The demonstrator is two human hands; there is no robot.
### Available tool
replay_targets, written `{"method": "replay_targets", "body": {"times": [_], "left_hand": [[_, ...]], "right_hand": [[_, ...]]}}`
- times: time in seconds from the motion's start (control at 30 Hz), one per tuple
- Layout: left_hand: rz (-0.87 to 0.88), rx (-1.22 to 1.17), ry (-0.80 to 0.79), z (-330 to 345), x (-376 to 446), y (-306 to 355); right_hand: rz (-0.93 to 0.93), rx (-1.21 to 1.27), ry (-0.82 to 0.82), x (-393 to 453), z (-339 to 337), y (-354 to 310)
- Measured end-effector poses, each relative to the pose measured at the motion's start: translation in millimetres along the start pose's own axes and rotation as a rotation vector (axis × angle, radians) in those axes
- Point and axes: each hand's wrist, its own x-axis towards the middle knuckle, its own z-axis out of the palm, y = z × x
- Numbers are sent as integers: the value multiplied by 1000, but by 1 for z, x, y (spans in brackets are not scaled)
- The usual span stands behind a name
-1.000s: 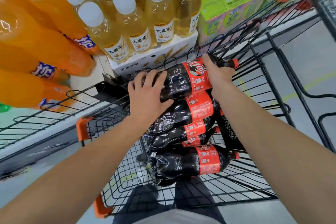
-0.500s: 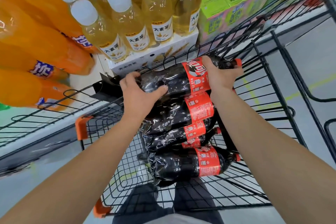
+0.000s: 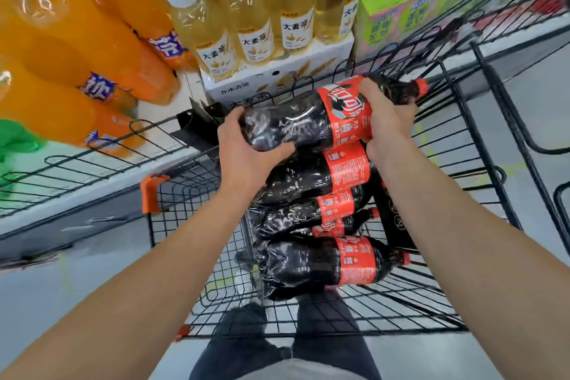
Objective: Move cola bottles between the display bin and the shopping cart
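Since a second before, we had raised the top bottle point(image 3: 296, 123) off the stack in the cart point(image 3: 481, 182). It lay crosswise, cap right: left hand point(image 3: 246, 154) cupped its base, right hand point(image 3: 385, 117) gripped its shoulder, apparently bin-bound.

Glossy plastic against matt wire

The cola bottles point(image 3: 296, 267) are seen as glossy dark plastic with smooth red labels; the shopping cart point(image 3: 197, 197) is formed of matt black wire with orange plastic corners; the tea bottles point(image 3: 243, 9) are clear, shiny plastic with matt white caps.
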Motion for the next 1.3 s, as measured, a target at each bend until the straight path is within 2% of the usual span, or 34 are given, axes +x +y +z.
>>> {"method": "replay_targets", "body": {"times": [0.27,0.5,0.63,0.73,0.9,1.3], "left_hand": [[68,117,-143,-52,-34,-18],[138,72,-230,-116,-72,-60],[175,109,-209,-154,-98,-89],[151,43,-214,-181,-117,-112],[245,41,-170,-218,-162,-145],[111,-100,19,-270,-270,-220]], "right_hand": [[-148,-34,-107,-70,-10,7],[-347,-126,-170,-166,-7,32],[-396,-193,-121,-219,-8,63],[-381,-134,-160,-256,-9,83],[-356,-102,-176,-308,-5,110],[-453,-230,-368,-411,-4,174]]}}
